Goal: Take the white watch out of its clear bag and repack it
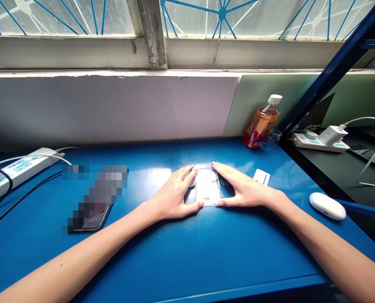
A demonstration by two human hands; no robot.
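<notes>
A small clear plastic bag [208,187] with something white inside lies flat on the blue table [187,252]. My left hand [174,195] rests on its left edge, fingers stretched out, thumb at the near corner. A small white round object [192,181] sits under its fingertips. My right hand [242,189] lies flat on the bag's right edge, fingers extended toward the far corner, thumb at the near corner. Both hands press on the bag without lifting it.
A phone [92,216] lies at the left, partly blurred out. A white power strip [26,166] sits far left. A bottle of orange drink [263,122] stands at the back right, a small white card [261,176] and a white case [328,205] right of my hands.
</notes>
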